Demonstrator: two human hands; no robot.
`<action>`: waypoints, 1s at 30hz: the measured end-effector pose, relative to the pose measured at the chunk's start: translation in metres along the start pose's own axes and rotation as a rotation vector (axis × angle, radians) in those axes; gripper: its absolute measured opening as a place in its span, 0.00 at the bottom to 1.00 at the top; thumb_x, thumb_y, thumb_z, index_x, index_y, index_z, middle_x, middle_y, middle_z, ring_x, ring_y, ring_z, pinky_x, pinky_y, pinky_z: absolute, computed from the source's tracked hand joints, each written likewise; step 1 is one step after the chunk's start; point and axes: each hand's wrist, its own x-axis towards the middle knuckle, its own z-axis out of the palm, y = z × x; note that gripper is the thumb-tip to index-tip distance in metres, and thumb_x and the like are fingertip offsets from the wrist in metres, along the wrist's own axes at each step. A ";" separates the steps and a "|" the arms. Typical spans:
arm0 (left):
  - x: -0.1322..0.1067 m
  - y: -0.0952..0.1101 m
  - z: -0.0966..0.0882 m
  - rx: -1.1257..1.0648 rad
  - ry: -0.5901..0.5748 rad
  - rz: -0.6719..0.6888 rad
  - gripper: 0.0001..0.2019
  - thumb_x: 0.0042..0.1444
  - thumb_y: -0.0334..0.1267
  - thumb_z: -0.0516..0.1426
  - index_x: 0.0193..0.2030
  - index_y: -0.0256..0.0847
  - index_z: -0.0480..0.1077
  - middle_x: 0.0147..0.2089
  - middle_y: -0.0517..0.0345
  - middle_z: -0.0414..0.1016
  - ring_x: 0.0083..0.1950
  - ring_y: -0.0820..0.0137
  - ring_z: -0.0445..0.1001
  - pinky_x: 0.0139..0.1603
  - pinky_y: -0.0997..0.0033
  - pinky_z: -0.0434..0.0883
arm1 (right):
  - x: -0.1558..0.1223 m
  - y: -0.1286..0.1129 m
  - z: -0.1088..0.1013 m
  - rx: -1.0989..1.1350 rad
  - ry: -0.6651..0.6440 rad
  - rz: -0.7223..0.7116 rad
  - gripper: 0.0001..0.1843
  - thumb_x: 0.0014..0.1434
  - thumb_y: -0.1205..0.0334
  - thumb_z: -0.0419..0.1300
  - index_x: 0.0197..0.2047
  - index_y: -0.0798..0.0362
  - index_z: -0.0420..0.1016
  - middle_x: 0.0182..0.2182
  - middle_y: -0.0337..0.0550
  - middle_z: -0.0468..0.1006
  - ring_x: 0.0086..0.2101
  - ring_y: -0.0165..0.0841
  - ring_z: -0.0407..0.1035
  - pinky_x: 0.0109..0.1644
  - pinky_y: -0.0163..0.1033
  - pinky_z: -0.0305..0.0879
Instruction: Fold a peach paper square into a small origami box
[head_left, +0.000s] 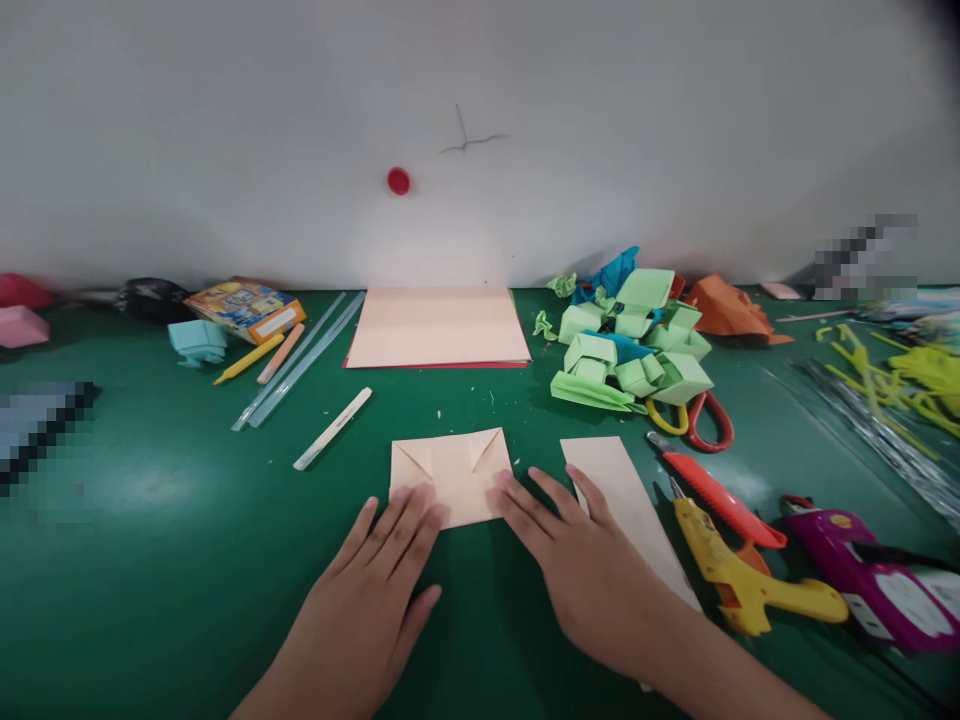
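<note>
A small peach sheet of folded paper lies flat on the green table, with creased diagonal folds at its two upper corners. My left hand rests its outstretched fingertips on the sheet's lower left part. On the lower right edge press the fingers of my right hand, spread apart and flat. Partly under my right hand and forearm lies a longer peach paper strip. Neither hand grips anything.
Behind are stacked peach sheets. Left lie a white stick, clear glue sticks and a crayon box. Right are green folded paper pieces, scissors, a red cutter, a yellow glue gun and a purple device.
</note>
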 end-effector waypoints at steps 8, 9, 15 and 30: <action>0.001 -0.007 -0.007 -0.094 -0.078 -0.007 0.30 0.70 0.48 0.52 0.76 0.47 0.54 0.76 0.52 0.57 0.74 0.56 0.61 0.75 0.42 0.54 | -0.008 -0.007 -0.012 0.066 -0.070 0.071 0.36 0.68 0.65 0.49 0.77 0.46 0.51 0.74 0.35 0.53 0.68 0.54 0.53 0.68 0.68 0.45; 0.002 -0.009 -0.007 -0.104 -0.084 -0.004 0.30 0.70 0.48 0.52 0.76 0.48 0.54 0.76 0.52 0.57 0.74 0.55 0.61 0.76 0.41 0.51 | -0.008 -0.009 -0.014 0.072 -0.074 0.076 0.35 0.69 0.61 0.50 0.77 0.47 0.51 0.74 0.36 0.54 0.66 0.55 0.56 0.67 0.69 0.47; 0.005 -0.017 -0.011 -0.134 -0.148 0.061 0.31 0.71 0.47 0.51 0.78 0.48 0.49 0.76 0.53 0.57 0.76 0.56 0.58 0.77 0.39 0.41 | 0.010 -0.032 -0.019 0.088 -0.026 0.076 0.37 0.71 0.45 0.49 0.75 0.55 0.55 0.74 0.50 0.56 0.67 0.56 0.54 0.70 0.67 0.46; -0.004 -0.021 -0.007 -0.118 -0.097 0.018 0.31 0.70 0.53 0.52 0.77 0.55 0.51 0.77 0.57 0.55 0.74 0.57 0.60 0.72 0.52 0.60 | 0.003 -0.032 -0.001 0.313 -0.167 -0.051 0.48 0.70 0.37 0.49 0.78 0.61 0.40 0.76 0.56 0.34 0.74 0.47 0.30 0.77 0.55 0.34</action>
